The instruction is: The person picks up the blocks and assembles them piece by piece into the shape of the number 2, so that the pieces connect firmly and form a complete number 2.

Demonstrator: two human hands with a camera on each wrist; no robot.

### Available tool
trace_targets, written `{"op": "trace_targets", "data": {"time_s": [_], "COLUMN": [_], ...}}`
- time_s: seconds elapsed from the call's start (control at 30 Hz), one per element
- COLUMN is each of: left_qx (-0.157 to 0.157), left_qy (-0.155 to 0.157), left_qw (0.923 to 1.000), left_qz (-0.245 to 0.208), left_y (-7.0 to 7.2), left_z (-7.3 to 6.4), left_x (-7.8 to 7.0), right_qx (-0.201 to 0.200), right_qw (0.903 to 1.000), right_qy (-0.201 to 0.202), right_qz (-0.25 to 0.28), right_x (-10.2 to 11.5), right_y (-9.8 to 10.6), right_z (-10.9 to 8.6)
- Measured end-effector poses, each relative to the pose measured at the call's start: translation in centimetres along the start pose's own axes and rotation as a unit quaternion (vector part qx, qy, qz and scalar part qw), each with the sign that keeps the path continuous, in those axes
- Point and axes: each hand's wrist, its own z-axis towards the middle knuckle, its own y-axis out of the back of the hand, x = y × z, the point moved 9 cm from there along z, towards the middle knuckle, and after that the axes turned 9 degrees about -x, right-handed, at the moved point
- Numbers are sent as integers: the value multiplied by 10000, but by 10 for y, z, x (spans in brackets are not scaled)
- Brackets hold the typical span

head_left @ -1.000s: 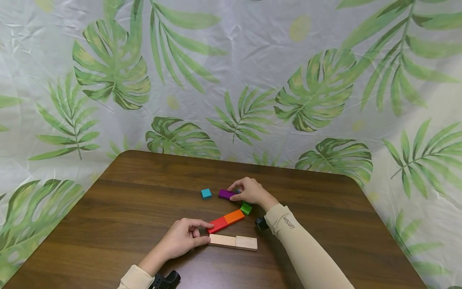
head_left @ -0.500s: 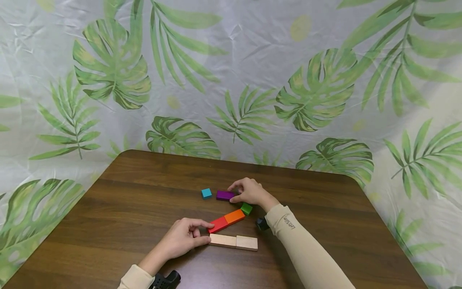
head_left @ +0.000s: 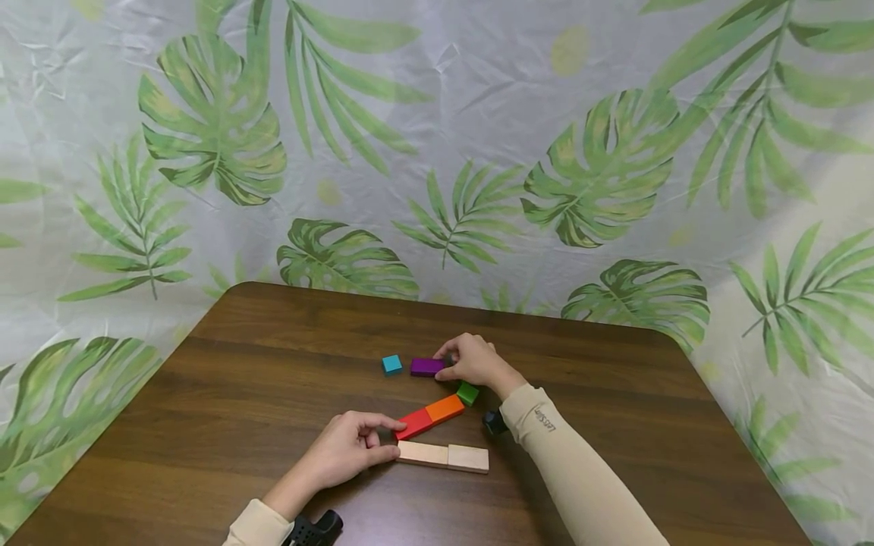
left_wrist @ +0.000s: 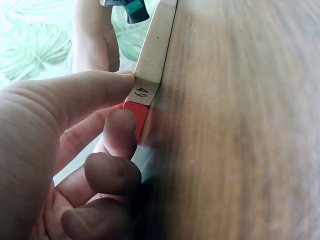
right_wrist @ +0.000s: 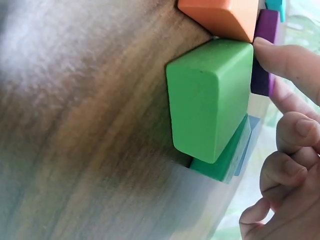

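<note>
My right hand (head_left: pixel 474 362) pinches the right end of a purple block (head_left: pixel 425 367) between thumb and index finger; its other fingers are loosely curled. My left hand (head_left: pixel 348 451) touches two block ends: the thumb lies at the corner of a plain wooden block (left_wrist: pixel 155 50) marked 49, and the index finger rests on the red block (head_left: pixel 414 424). An orange block (head_left: pixel 445 408) adjoins the red one, with a green block (right_wrist: pixel 210 95) at its far end. Behind the green block, a darker green block (right_wrist: pixel 220 165) and a blue block (right_wrist: pixel 247 145) show in the right wrist view.
A small light blue block (head_left: pixel 392 365) lies left of the purple one. Another plain wooden block (head_left: pixel 469 458) continues the row nearest the person. All rest on a dark wooden table (head_left: pixel 205 425), with a leaf-patterned cloth (head_left: pixel 478 114) hanging behind it.
Between the first frame and now, the purple block has shifted slightly left and turned a little, so more of it shows beside the right fingers. The left hand keeps its place.
</note>
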Motion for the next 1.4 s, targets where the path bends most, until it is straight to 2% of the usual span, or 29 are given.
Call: {"op": "trace_targets", "data": {"time_s": [0.6,1.4], "left_qx": [24,12], "left_qy": [43,72], "left_qw": [10000,10000], "left_qz": [-62,-56], "left_y": [0,0], "left_z": [0,-1], "left_x": [-2,-1], "right_qx": [-88,-454], "right_qw": [9996,9978], "right_qy": [-109,-461], "right_qz": [240,141], "right_x": [-7,-10], "right_y": [5,9], "right_z": [8,8]}}
